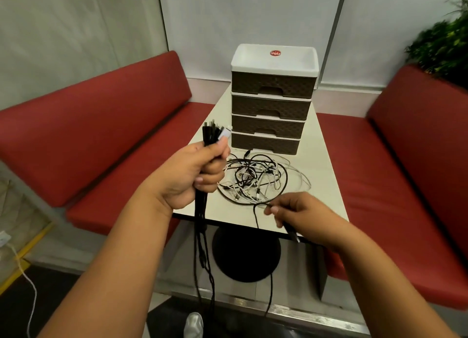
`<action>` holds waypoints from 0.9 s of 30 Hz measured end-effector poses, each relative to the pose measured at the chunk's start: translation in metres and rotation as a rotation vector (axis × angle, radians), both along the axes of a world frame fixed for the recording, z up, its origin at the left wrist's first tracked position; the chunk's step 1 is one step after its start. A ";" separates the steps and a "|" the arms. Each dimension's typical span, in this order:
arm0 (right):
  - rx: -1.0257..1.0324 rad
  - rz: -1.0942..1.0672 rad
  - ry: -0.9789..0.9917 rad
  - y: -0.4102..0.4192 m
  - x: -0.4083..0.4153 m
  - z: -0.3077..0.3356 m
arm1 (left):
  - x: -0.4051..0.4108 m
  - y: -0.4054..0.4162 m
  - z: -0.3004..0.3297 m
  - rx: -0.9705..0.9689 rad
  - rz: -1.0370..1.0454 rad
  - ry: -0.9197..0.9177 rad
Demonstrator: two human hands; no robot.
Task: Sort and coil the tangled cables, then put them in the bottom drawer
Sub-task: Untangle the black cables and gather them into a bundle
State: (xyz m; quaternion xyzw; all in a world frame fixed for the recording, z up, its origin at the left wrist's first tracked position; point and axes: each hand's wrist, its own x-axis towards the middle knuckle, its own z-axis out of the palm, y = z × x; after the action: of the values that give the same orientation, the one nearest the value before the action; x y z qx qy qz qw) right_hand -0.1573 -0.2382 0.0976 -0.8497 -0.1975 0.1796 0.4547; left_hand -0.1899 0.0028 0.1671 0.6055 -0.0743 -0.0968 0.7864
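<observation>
Left hand (pixel 192 175) is up over the near-left corner of the desk (pixel 326 175), its grip clenched around a bundle of black cables (pixel 202 239), all gathered by their plug ends. Those plugs (pixel 215 132) fan out above the fist, mostly black with one white connector on the right side, and the cords drop straight down past the desk edge toward the floor. Right hand (pixel 301 213) sits low at the near edge of the desk, fingers and thumb pinching a single thin black cable (pixel 255 218); one end pokes out below the hand, probably a plug though it is too blurred to be sure, and the rest loops down off the desk. Between and beyond the hands lies the tangled pile (pixel 258 180) on the desk, a loose nest of black and white cords crossing each other, with wide outer loops of black and white around a denser knot. Just behind the pile stands the drawer unit (pixel 272 102), four dark brown woven-pattern drawers in a white frame with a white tray top. The bottom drawer (pixel 264 144) is closed, right beside the far edge of the tangle.
</observation>
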 end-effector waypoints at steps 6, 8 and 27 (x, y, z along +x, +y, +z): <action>-0.254 0.157 -0.097 0.035 0.004 -0.012 | 0.010 -0.020 -0.001 -0.107 0.114 0.034; -0.335 0.156 -0.181 0.043 0.007 -0.015 | 0.014 -0.026 -0.004 -0.151 0.115 0.062; 0.609 0.147 0.144 0.092 -0.020 -0.038 | 0.041 -0.021 -0.012 -0.420 0.373 -0.114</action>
State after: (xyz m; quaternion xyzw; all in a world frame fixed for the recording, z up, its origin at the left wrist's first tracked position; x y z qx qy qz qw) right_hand -0.1773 -0.1461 0.0594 -0.6431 -0.2701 0.2043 0.6869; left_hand -0.1486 -0.0179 0.1552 0.4373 -0.0241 0.1015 0.8933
